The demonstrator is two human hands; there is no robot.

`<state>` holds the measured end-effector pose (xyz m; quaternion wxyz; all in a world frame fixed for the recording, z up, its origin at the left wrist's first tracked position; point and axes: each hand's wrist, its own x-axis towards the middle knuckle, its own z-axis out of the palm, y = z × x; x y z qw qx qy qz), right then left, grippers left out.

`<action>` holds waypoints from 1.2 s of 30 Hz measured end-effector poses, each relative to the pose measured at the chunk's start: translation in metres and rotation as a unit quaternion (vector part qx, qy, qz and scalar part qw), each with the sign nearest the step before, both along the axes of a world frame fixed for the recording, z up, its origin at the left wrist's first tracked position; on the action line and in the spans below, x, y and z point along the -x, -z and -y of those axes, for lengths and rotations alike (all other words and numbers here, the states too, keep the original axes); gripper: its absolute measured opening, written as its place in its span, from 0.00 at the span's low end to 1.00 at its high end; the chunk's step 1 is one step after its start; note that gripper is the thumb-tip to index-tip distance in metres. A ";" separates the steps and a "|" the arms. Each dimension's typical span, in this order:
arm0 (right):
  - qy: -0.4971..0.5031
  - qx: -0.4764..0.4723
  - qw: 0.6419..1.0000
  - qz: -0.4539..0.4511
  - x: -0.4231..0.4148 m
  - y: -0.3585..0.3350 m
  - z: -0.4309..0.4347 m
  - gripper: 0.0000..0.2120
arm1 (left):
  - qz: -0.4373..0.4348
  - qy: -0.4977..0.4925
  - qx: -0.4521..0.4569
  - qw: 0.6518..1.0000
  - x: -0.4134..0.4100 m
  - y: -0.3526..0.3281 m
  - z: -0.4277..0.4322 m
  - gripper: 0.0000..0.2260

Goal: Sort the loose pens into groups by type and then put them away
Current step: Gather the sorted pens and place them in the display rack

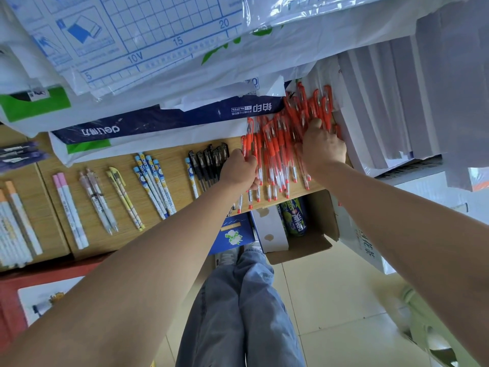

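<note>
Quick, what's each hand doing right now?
Left hand: grips a bunch of red pens.
Right hand: on the red pens, fingers hidden; cannot tell.

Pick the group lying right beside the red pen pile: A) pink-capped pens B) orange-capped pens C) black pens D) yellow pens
C: the black pens lie next to the red pens, partly behind the left hand that grips some red ones.

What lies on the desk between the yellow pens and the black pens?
Head view: a group of blue-capped patterned pens, plus a single blue-capped pen lying beside the black pens.
</note>
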<state>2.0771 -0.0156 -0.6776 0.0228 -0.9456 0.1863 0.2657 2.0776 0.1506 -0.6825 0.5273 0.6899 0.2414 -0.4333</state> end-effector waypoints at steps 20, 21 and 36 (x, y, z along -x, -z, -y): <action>0.296 -0.533 0.791 -0.048 0.055 -0.060 0.016 0.09 | 0.024 -0.050 0.025 0.998 -0.003 -0.056 0.026 0.05; 0.295 -0.551 0.779 -0.053 0.060 -0.069 0.015 0.09 | 0.021 -0.049 0.036 0.998 -0.003 -0.064 0.030 0.06; 0.247 -0.592 0.758 -0.121 0.132 -0.150 0.042 0.10 | 0.063 0.010 0.070 0.996 0.046 -0.139 0.076 0.14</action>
